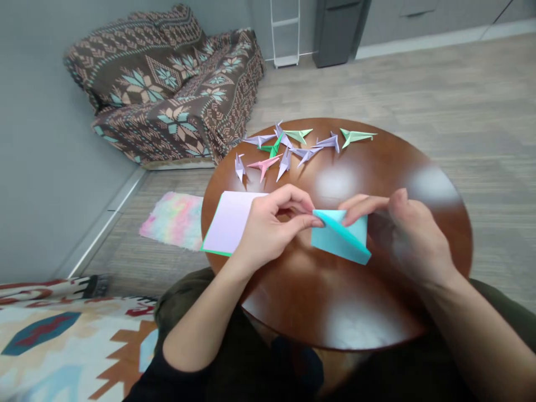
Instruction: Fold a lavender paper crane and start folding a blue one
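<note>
A turquoise sheet of origami paper (341,248), partly folded along a diagonal, is held above the round brown table (335,324). My left hand (278,223) pinches its upper left corner between thumb and fingers. Fingertips of my right hand (406,234) touch the paper's upper right part; that hand is blurred, with its thumb raised apart from the fingers. Under and beside my left wrist lies a stack of lilac and green paper squares (230,220). Several folded paper cranes, among them a pink one (263,164) and a green one (273,147), lie toward the table's far edge.
Beyond the table on the left stands a sofa (176,100) under a patterned cover. A fluffy pastel rug (173,220) lies on the floor. A white rack (286,33) and a dark grey cabinet (337,30) stand by the far wall.
</note>
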### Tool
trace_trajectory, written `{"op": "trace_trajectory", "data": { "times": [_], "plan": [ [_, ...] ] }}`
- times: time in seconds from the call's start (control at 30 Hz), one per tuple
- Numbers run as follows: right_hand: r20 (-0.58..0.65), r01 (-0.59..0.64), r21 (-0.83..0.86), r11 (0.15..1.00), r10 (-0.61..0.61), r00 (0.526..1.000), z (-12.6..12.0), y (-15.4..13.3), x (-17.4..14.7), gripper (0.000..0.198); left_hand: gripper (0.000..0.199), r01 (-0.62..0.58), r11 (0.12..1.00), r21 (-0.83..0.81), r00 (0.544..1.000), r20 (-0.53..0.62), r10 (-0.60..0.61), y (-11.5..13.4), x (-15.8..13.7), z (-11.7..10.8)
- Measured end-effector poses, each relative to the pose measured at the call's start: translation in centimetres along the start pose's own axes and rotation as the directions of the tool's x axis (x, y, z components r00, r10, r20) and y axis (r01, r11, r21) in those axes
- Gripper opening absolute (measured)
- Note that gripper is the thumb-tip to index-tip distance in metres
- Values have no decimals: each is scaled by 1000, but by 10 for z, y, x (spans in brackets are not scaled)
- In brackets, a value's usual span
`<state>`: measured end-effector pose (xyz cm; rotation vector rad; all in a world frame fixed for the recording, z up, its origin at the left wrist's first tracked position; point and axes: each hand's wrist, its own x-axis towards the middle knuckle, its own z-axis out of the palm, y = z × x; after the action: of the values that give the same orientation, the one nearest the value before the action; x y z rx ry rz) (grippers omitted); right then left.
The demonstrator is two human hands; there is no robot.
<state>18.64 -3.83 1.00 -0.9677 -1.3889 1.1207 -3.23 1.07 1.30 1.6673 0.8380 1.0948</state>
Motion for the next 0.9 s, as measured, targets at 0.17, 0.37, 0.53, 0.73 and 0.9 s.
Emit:
{"op": "trace_trajectory", "data": {
  "times": [0.17, 0.37, 0.53, 0.73, 0.9],
  "plan": [
    [-96, -23, -173, 985, 7, 995, 9, -10, 0, 26, 25, -53, 998, 32, 998, 40, 51, 5, -3, 2],
    [12, 21, -268, 963, -19, 1000, 13, -17, -1, 20, 15, -62, 998, -4, 991, 114, 62, 11, -4, 4],
    [32, 147, -375, 915, -145, 989, 13, -20, -4, 14, 19, -42, 997, -72, 990, 134, 51, 8, -4, 3],
    [78, 268, -456, 849, -261, 962, 16, -25, -7, 13, 16, -121, 987, -103, 981, 141, 135, 7, -3, 2],
    [108, 309, -481, 820, -294, 950, 17, -23, -7, 15, 14, -164, 983, -82, 972, 159, 175, 8, -4, 2]
  ]
}}
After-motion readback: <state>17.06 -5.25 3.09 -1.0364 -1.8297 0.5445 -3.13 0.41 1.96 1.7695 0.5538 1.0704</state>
